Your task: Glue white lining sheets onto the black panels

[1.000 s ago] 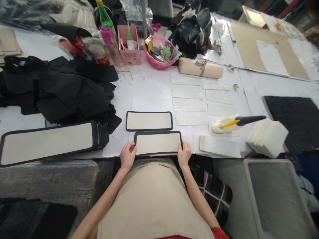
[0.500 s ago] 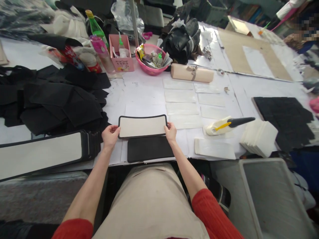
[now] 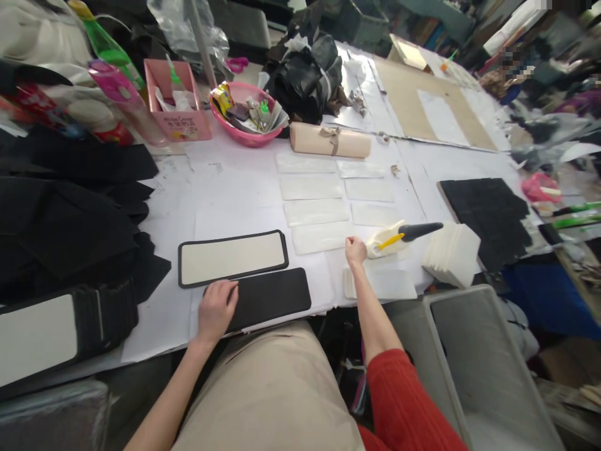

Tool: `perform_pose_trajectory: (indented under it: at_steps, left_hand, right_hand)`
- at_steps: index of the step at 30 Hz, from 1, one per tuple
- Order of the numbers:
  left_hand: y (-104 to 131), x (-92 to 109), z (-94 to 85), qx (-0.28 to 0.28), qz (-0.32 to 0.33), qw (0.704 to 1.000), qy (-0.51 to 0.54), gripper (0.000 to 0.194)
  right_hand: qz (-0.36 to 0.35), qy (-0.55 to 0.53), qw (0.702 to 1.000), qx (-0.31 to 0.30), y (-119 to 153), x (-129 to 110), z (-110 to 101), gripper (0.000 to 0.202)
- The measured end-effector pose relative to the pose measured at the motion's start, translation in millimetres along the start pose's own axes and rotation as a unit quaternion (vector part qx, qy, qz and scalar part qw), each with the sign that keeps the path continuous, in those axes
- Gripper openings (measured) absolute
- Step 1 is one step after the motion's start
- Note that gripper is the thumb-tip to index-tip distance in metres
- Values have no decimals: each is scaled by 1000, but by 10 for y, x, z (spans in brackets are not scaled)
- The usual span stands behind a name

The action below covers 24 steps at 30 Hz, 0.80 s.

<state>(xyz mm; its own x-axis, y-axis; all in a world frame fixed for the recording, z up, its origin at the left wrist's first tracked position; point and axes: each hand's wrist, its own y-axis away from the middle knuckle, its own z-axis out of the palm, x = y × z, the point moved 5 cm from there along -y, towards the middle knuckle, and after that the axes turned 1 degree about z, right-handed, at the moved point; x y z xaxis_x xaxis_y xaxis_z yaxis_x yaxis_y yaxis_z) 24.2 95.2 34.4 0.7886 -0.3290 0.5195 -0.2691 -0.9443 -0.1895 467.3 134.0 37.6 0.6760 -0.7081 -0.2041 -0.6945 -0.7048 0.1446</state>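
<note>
My left hand (image 3: 216, 311) is at the left end of a smooth black panel (image 3: 272, 294), its fingers bent over the end and the thumb on the near side. Just behind lies a small stack of pale panels with black borders (image 3: 230, 257), touched by neither hand. My right hand (image 3: 355, 251) has its fingers pinched together at the right end of the nearest translucent white strip (image 3: 322, 238). The fingertips there are partly hidden. Close to its right rests a pale glue holder (image 3: 393, 241) with a yellow-handled tool and a dark tapered handle.
More strips lie in two columns behind. A strip stack (image 3: 387, 284) and white pad stack (image 3: 453, 254) are at right. Black pieces (image 3: 61, 219) and bordered panels (image 3: 37, 338) fill the left. A pink basin (image 3: 248, 134) and beige roll (image 3: 328, 139) stand farther back.
Both hands have let go of the bordered panel, now lying flat on the table. My left hand has moved onto the black panel; my right has moved right to the strips. The view has turned right.
</note>
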Motion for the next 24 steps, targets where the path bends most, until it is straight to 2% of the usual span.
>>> perform_pose_trajectory:
  at_steps: [2, 4, 7, 11, 18, 21, 24]
  left_hand:
    - [100, 211, 212, -62, 51, 997, 12, 19]
    - [196, 294, 360, -97, 65, 993, 8, 20]
    - [295, 265, 453, -105, 48, 993, -9, 21]
    - [333, 209, 470, -101, 36, 994, -11, 21]
    - [326, 222, 471, -107, 27, 994, -11, 22]
    - [316, 230, 457, -111, 26, 994, -4, 23]
    - [306, 232, 441, -114, 23, 993, 0, 24]
  right_hand:
    - [22, 29, 999, -8, -266, 99, -62, 29]
    - [40, 54, 997, -21, -486, 160, -70, 27]
    - [66, 85, 993, -43, -731, 225, -5, 26]
    - [99, 113, 986, -67, -934, 308, 125, 26]
    - [123, 130, 979, -100, -1057, 360, 202, 28]
    - [113, 125, 980, -104, -1016, 323, 151, 26]
    - [93, 113, 985, -90, -915, 274, 13, 24]
